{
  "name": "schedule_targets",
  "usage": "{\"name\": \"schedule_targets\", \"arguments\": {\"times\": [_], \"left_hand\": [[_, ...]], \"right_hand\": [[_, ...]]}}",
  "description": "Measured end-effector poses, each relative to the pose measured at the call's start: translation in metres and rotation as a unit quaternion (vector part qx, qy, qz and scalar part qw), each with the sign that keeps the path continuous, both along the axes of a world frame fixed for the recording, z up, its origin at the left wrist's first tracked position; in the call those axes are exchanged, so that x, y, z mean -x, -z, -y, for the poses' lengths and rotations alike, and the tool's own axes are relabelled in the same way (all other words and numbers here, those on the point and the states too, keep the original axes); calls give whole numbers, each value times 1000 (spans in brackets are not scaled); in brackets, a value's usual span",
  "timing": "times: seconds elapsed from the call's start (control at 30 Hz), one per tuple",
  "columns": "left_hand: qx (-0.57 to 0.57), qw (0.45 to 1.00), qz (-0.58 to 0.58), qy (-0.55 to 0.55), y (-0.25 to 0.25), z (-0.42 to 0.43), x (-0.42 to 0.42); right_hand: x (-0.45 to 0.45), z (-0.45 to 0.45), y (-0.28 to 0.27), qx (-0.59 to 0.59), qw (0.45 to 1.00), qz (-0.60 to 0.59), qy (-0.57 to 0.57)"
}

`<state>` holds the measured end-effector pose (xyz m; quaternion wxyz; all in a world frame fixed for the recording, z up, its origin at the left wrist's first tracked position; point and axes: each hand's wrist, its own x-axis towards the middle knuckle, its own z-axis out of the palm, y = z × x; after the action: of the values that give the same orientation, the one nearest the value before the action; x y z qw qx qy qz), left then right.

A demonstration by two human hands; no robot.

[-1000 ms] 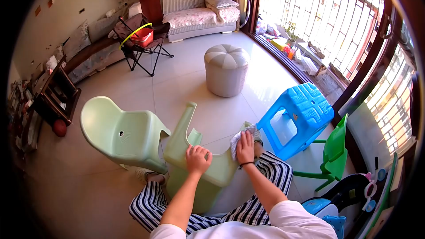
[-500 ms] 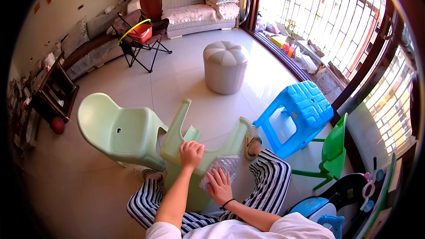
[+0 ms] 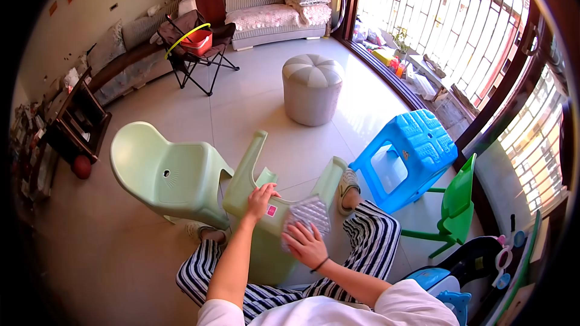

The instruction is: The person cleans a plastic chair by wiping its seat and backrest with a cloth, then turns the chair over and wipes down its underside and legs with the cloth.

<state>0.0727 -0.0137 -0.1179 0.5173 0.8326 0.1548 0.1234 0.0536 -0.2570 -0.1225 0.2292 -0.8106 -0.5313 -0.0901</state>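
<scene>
A pale green plastic chair (image 3: 266,253) lies tipped between my legs, its legs pointing away from me. My left hand (image 3: 261,200) grips its edge, fingers curled over beside a small pink label (image 3: 272,210). Under my right hand (image 3: 306,245) a grey quilted cloth (image 3: 309,216) lies pressed against the chair's surface, the fingers spread over its lower part. Close by on the left, a second pale green chair (image 3: 175,175) stands upright.
A blue stool (image 3: 417,145) and a green chair (image 3: 458,202) stand at the right. Ahead is a round pouf (image 3: 312,93). Farther back are a folding chair (image 3: 211,57) with a red basket (image 3: 197,42) and a sofa (image 3: 272,21).
My right hand and the cloth have moved from the chair's right leg inward to its middle. My left hand has shifted slightly along the edge, and the pink label now shows.
</scene>
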Motion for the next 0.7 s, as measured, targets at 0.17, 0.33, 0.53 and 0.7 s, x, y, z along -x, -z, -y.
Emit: {"name": "schedule_targets", "arguments": {"times": [0.17,0.33,0.53,0.7], "left_hand": [[-38,999,-31,4,-1,12,-3],[-55,998,-16,-3,-5,12,0],[-7,999,18,-30,-4,14,3],[-17,1000,21,-3,-3,10,3]], "right_hand": [[-1,30,18,3,999,-40,24],[5,-26,-8,-21,1000,7,6],[2,-68,-16,-2,999,27,-24],[2,-17,-5,-7,1000,16,-8]]}}
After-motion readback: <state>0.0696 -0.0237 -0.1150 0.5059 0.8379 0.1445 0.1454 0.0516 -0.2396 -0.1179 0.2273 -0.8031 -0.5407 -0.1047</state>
